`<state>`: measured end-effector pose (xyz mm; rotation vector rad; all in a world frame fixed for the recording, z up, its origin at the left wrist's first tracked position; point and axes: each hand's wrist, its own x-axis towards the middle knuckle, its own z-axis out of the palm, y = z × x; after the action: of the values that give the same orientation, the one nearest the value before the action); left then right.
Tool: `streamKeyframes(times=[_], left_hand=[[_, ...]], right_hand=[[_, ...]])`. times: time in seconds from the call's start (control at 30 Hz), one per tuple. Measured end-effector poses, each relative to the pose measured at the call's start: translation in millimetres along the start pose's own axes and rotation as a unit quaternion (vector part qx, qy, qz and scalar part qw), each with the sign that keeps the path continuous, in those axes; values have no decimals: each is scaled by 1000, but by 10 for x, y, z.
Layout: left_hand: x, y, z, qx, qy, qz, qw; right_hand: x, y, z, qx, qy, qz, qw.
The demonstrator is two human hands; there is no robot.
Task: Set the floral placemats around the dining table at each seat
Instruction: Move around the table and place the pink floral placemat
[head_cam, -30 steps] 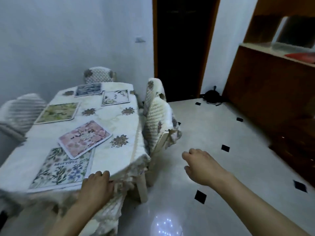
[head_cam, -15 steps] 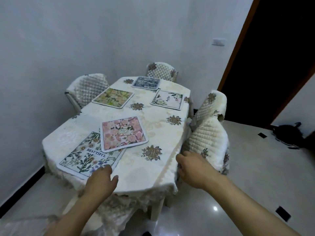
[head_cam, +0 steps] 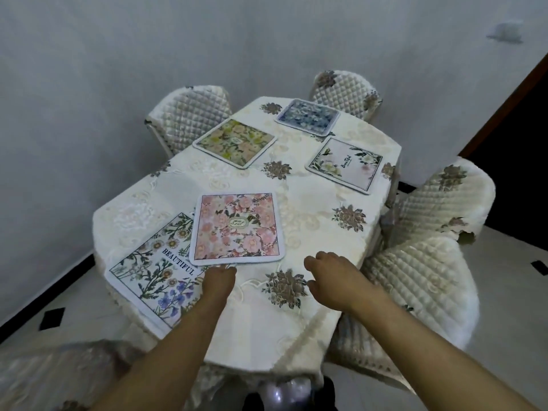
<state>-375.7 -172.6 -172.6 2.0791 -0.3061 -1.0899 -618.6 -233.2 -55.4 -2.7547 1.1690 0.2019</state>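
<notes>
Several floral placemats lie on the cream tablecloth of the dining table (head_cam: 311, 203). The pink rose placemat (head_cam: 237, 228) overlaps the white "BEAUTIFUL" placemat (head_cam: 154, 268) at the near left corner. Farther off lie a green-yellow placemat (head_cam: 235, 142), a blue placemat (head_cam: 308, 116) and a white leafy placemat (head_cam: 345, 164). My left hand (head_cam: 218, 281) reaches to the pink placemat's near edge, fingertips touching or just under it. My right hand (head_cam: 333, 278) hovers over the cloth to the right, fingers curled, holding nothing.
Quilted cream chairs surround the table: two on the right (head_cam: 444, 203) (head_cam: 421, 292), one at the far end (head_cam: 345, 91), one at the left (head_cam: 189, 114), one near me at bottom left (head_cam: 59, 372). White walls close in behind and left; a dark doorway (head_cam: 522, 129) is at right.
My view has swung left and closer over the table. Both hands have moved forward over the tablecloth; the left one went from the table's edge to the pink placemat's near edge.
</notes>
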Motion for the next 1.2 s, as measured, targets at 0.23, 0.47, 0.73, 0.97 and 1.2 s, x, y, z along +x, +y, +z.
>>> streamKeyframes(times=[0.23,0.47,0.73,0.97,1.2], left_hand=[[286,170,608,-395,39,-186,899],[583,411,1037,-483,111,-224,839],[473,519,1301,-338,182,-138,913],[-456,-207,860,-278,59,-102,953],[-1078,-1245,477,-156,34,-152,975]], right_hand=[[563,493,196,27,-48,-88,995],[872,1139,379,68,-75,-149,984],[987,1573,466,94,-91,-160,978],[1132,1592,495,170,-50,-94,980],[1078,1337,1225,178,-146,20,973]])
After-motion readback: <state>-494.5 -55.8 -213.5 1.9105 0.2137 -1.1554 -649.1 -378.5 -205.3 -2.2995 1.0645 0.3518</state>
